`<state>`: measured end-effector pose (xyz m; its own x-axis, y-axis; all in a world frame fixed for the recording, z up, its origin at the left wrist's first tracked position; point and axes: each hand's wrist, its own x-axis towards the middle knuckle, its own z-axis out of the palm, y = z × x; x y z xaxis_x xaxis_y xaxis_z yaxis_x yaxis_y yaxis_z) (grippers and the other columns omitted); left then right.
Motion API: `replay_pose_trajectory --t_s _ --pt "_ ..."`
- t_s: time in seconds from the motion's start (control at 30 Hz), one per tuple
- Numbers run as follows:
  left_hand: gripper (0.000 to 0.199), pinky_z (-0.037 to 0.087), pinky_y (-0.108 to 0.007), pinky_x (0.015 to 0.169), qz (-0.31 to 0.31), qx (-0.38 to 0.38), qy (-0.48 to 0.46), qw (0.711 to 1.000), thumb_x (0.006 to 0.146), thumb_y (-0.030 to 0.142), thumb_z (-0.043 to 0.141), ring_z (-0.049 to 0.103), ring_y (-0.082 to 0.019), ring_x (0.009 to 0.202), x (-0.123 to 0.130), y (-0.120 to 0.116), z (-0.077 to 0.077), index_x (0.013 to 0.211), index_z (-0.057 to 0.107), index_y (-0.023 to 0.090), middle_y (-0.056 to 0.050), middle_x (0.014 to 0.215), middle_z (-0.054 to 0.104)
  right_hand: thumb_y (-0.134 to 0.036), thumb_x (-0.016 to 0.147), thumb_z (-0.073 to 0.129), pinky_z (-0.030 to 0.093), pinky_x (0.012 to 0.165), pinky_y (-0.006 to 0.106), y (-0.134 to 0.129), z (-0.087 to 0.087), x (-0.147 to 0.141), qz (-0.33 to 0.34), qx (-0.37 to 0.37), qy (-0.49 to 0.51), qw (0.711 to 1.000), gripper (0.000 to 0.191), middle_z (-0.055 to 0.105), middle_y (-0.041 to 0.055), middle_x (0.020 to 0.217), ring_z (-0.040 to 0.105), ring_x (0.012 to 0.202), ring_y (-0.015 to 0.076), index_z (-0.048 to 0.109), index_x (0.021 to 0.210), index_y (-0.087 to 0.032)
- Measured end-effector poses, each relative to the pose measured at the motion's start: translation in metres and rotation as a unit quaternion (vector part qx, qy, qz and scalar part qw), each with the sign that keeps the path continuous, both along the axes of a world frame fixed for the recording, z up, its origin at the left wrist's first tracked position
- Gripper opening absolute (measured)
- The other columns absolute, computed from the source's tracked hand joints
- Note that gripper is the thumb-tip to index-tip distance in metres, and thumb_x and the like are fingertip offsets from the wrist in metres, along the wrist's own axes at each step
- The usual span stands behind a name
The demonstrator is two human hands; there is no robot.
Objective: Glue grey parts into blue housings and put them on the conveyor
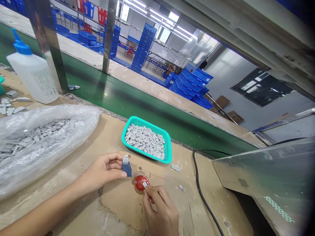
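The right hand (pixel 161 209) pinches a small pale grey tile (pixel 145 184) between thumb and fingertips, its end resting on a glossy round red dish (pixel 141 183) (wet-looking, though what coats it is hard to tell). The left hand (pixel 103 170) grips an upright dark blue block (pixel 126 169) topped with a white piece. Beneath both lies a cardboard sheet (pixel 130 203); beyond, a teal tray (pixel 147 139) holds a heap of matching grey tiles, beside a plastic bag (pixel 41 137) of more.

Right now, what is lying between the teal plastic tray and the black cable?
In the head view, a small grey piece and a second grey piece lie between the teal plastic tray and the black cable.
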<state>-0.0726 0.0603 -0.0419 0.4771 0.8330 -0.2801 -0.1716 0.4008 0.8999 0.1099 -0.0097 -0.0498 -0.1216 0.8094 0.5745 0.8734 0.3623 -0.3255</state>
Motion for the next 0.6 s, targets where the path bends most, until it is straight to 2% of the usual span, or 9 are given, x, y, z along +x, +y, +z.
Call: replay_pose_trajectory --t_s 0.17,0.43,0.6 --pt "0.025 0.039 -0.027 0.083 -0.009 -0.015 0.020 1.000 0.064 0.024 0.063 0.055 -0.015 0.086 0.006 -0.003 0.002 0.085 0.052 0.016 -0.004 0.091 0.059 -0.012 0.076 0.053 0.043 0.051 0.019 -0.003 0.007 0.011 -0.022 -0.015 0.012 1.000 0.007 0.055 0.0014 0.064 0.051 0.053 0.0092 0.059 0.077 -0.016" --pt "0.025 0.038 -0.027 0.083 -0.032 -0.004 0.027 0.999 0.065 0.024 0.062 0.054 -0.015 0.085 0.006 -0.004 0.000 0.086 0.051 0.015 -0.005 0.091 0.058 -0.011 0.077 0.052 0.042 0.054 0.018 -0.006 -0.014 0.013 -0.017 0.008 0.068 0.998 0.010 0.054 0.0010 0.066 0.051 0.058 0.0087 0.060 0.078 -0.016" --pt "0.020 0.039 -0.026 0.079 -0.049 -0.003 -0.021 0.999 0.065 0.022 0.062 0.056 -0.014 0.082 0.008 -0.006 -0.002 0.079 0.049 0.016 -0.002 0.085 0.060 -0.008 0.074 0.055 0.044 0.056 0.021 -0.007 -0.004 0.012 -0.030 -0.039 0.094 0.994 0.011 0.056 0.0020 0.069 0.053 0.060 0.0103 0.061 0.078 -0.017"
